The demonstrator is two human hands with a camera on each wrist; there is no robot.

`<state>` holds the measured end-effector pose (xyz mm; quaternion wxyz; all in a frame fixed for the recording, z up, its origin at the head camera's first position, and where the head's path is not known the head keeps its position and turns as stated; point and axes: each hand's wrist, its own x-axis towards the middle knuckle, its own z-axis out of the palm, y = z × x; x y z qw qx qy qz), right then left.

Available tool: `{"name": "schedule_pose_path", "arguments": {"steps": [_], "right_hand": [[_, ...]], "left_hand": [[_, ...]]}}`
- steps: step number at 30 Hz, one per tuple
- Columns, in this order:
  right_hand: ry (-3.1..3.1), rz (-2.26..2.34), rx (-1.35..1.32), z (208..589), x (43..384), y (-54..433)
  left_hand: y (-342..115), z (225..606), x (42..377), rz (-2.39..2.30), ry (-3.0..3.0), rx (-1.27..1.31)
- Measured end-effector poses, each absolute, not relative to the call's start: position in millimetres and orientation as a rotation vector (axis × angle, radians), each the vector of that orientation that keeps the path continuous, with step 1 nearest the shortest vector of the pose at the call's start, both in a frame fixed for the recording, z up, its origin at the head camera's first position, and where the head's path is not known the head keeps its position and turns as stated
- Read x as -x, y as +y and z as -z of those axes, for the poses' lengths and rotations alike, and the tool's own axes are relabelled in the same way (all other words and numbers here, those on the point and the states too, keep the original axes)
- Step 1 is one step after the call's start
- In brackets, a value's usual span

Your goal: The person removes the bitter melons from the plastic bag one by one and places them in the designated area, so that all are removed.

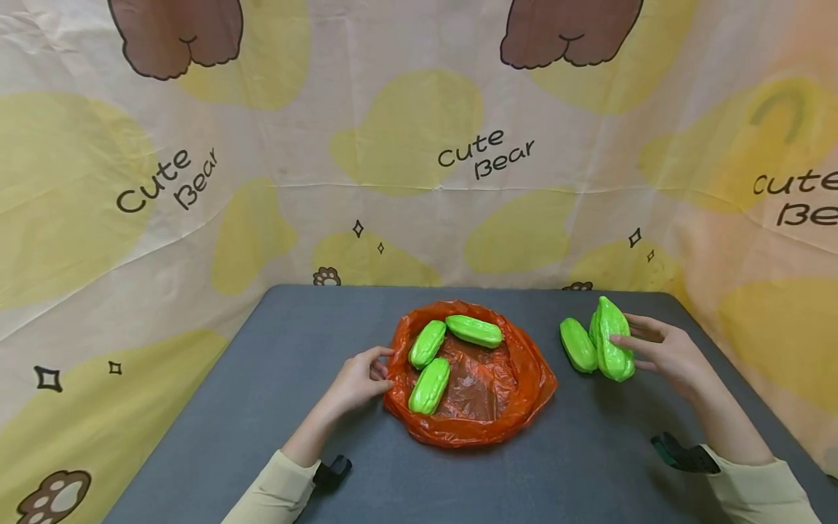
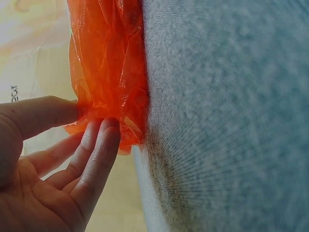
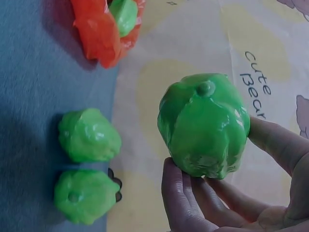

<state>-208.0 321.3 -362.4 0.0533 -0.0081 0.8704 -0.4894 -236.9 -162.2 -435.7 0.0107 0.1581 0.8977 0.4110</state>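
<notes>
A red-orange plastic bag [image 1: 533, 378] sits on the table with its mouth spread wide and its rim folded into a ring. Three bright green ribbed gourds [image 1: 428, 386] lie inside, toward its left and back. My left hand [image 1: 356, 378] is at the bag's left side; in the left wrist view its thumb and fingertips [image 2: 112, 124] pinch the plastic. To the right of the bag, my right hand [image 1: 668, 356] holds another green ribbed gourd [image 3: 205, 125] between thumb and fingers, raised with its pointed end up. Its palm shows bare behind the gourd.
Two more green gourds, a nearer-looking one [image 3: 86, 195] and its neighbour [image 3: 89, 135], lie side by side on the grey table [image 1: 281, 364] left of my right hand. A printed cloth [image 1: 406, 160] hangs behind the table and along its sides.
</notes>
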Motion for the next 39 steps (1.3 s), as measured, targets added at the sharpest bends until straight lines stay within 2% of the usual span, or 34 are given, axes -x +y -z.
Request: {"name": "schedule_pose_path", "arguments": {"steps": [39], "right_hand": [[2.587, 1.423, -0.138, 385, 227, 388]], "left_hand": [[-163, 434, 233, -1.264, 2.812, -0.464]]}}
